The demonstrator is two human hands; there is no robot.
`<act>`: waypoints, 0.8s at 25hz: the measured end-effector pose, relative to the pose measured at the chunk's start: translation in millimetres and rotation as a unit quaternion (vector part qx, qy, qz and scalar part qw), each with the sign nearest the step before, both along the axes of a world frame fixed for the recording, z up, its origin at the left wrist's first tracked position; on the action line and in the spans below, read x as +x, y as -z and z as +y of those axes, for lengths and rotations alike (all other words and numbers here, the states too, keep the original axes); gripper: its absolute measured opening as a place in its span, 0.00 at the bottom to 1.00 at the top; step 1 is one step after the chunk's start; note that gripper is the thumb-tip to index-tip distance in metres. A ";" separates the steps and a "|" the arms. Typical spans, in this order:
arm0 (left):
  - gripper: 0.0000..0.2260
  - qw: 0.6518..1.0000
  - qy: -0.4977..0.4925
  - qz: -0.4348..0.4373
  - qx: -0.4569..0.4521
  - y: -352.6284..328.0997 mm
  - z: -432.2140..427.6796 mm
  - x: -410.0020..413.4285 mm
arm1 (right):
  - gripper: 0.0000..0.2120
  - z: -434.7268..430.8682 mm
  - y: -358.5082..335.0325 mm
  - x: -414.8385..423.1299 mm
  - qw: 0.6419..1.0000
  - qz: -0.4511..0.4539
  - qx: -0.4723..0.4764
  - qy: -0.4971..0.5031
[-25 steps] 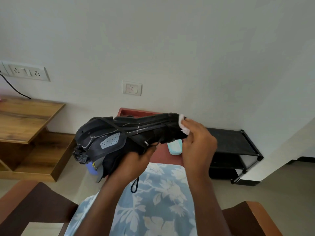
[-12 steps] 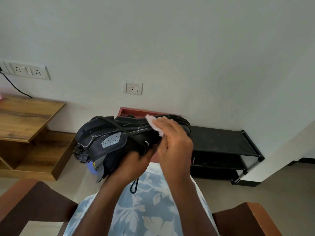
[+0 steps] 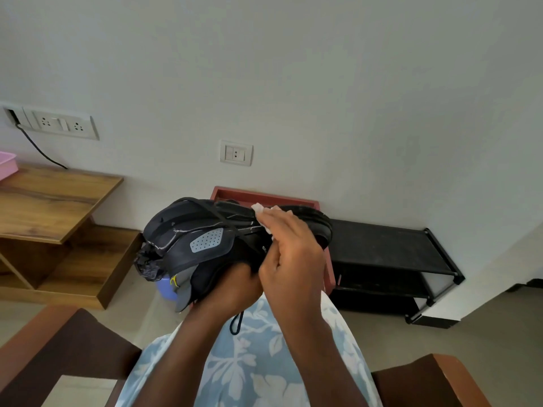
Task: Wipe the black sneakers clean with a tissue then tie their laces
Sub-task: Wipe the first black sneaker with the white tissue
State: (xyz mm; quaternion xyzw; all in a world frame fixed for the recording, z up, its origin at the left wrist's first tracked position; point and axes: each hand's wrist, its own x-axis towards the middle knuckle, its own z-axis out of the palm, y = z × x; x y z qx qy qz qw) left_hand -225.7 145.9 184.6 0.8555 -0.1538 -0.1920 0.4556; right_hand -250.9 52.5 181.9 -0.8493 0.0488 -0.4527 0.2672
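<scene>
A black sneaker with a grey perforated patch is held up in front of me, lying on its side with the heel to the left and the toe to the right. My left hand grips it from below at the opening. A loose lace end dangles under that hand. My right hand presses a white tissue against the sneaker's side near the toe half, its fingers curled over the tissue. The second sneaker is not in view.
A black shoe rack stands against the wall at right, a red frame behind the sneaker. A wooden shelf unit is at left. Brown chair arms flank my lap. A blue object sits on the floor.
My right hand with the tissue has slid leftward along the sneaker, from the toe end toward its middle. My left hand has kept its hold on the sneaker.
</scene>
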 end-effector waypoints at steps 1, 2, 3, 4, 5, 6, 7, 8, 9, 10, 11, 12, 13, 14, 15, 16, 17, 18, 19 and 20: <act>0.19 1.000 0.009 0.001 0.010 0.6 1.1 -0.5 | 0.25 0.7 0.9 0.1 1.000 -0.003 -0.001 -0.017; 0.16 1.000 -0.002 -0.014 0.004 0.1 0.4 -1.4 | 0.25 -2.2 2.5 0.3 1.000 -0.010 0.000 -0.030; 0.10 0.999 -0.018 -0.034 -0.016 1.8 -1.7 0.0 | 0.24 -8.3 4.7 0.3 0.999 -0.019 0.005 -0.031; 0.08 0.998 -0.028 -0.051 -0.027 0.4 -1.3 -0.4 | 0.24 -17.0 7.2 0.3 0.999 -0.028 0.012 -0.012; 0.12 0.996 -0.032 -0.072 -0.047 4.0 0.0 1.3 | 0.24 -27.3 10.0 0.6 0.999 -0.033 0.025 0.022; 0.15 0.994 -0.035 -0.088 -0.062 3.7 0.8 0.6 | 0.23 -36.8 12.3 0.7 0.997 -0.032 0.043 0.063; 0.16 0.992 -0.038 -0.098 -0.064 4.4 0.9 0.4 | 0.22 -43.1 13.6 0.0 0.993 -0.022 0.063 0.100; 0.16 0.992 -0.039 -0.098 -0.065 3.3 0.1 -0.7 | 0.21 -45.3 14.4 -0.9 0.989 -0.009 0.078 0.126; 0.15 0.993 -0.040 -0.089 -0.063 3.0 -0.8 -1.6 | 0.21 -43.3 14.1 -1.5 0.987 0.002 0.088 0.137; 0.14 0.994 -0.046 -0.084 -0.054 1.2 -1.9 -3.3 | 0.20 -37.8 12.6 -1.9 0.987 0.011 0.093 0.134; 0.13 0.996 -0.047 -0.071 -0.032 -1.4 -3.5 -5.3 | 0.20 -29.5 9.3 -2.8 0.989 0.019 0.091 0.118; 0.15 0.998 -0.040 -0.054 -0.003 -3.7 -4.8 -7.0 | 0.21 -19.6 4.9 -4.4 0.991 0.029 0.083 0.098; 0.17 0.999 -0.021 -0.032 0.028 -6.3 -5.3 -7.9 | 0.21 -9.5 0.2 -6.3 0.994 0.041 0.069 0.074; 0.16 0.999 -0.001 -0.012 0.045 -10.4 -5.9 -10.4 | 0.21 -0.5 -4.8 -8.5 0.996 0.051 0.051 0.052; 0.14 0.999 0.017 0.003 0.042 -12.0 -6.4 -11.4 | 0.21 6.0 -8.6 -10.7 0.997 0.058 0.035 0.033; 0.13 0.999 0.021 0.018 0.028 -11.0 -6.3 -9.8 | 0.21 9.3 -10.7 -11.7 0.998 0.059 0.022 0.016; 0.14 0.999 0.018 0.025 0.018 -9.6 -5.7 -8.0 | 0.21 8.9 -11.0 -11.5 0.998 0.059 0.015 -0.001; 0.16 1.000 0.015 0.016 0.020 -10.0 -5.3 -8.3 | 0.21 4.9 -10.2 -10.4 0.998 0.056 0.017 -0.017; 0.16 1.000 0.004 -0.005 0.017 -8.2 -4.8 -8.1 | 0.22 -2.6 -8.1 -9.2 0.998 0.050 0.023 -0.027; 0.14 0.999 -0.015 -0.035 0.009 -4.9 -4.4 -7.3 | 0.22 -13.1 -4.8 -8.4 0.999 0.042 0.027 -0.022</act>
